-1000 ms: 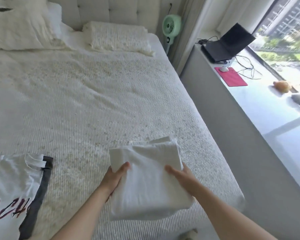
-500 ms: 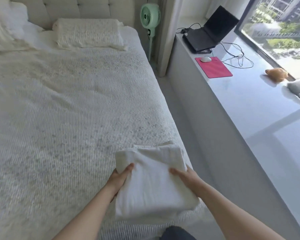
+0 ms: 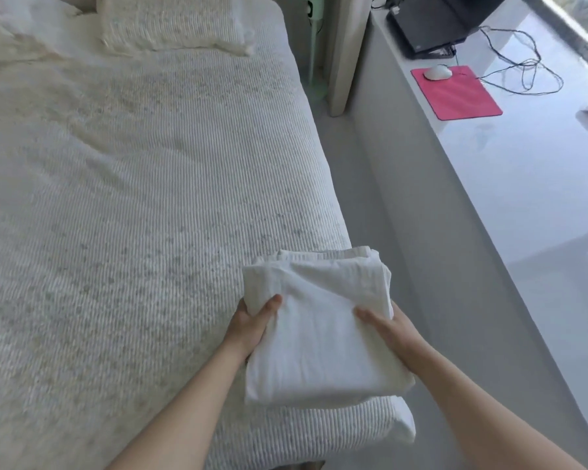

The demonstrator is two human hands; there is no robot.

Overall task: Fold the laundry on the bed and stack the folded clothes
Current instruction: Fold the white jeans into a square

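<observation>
A folded white cloth (image 3: pixel 319 337) is held over the near right corner of the bed (image 3: pixel 133 215). My left hand (image 3: pixel 252 325) grips its left edge, thumb on top and fingers underneath. My right hand (image 3: pixel 387 329) grips its right edge the same way. The cloth's far end reaches past the bed's right side. Its underside is hidden.
A ribbed white pillow (image 3: pixel 170 23) lies at the head of the bed. Right of the bed runs a narrow grey floor strip (image 3: pixel 404 266), then a long glossy ledge (image 3: pixel 540 205) with a laptop (image 3: pixel 431 22), a pink mouse pad (image 3: pixel 455 93), a white mouse (image 3: pixel 438 72) and cables.
The view has swung right and down; the printed t-shirt at the left has left the frame. Both hands have carried the folded cloth right, toward the bed's corner.
</observation>
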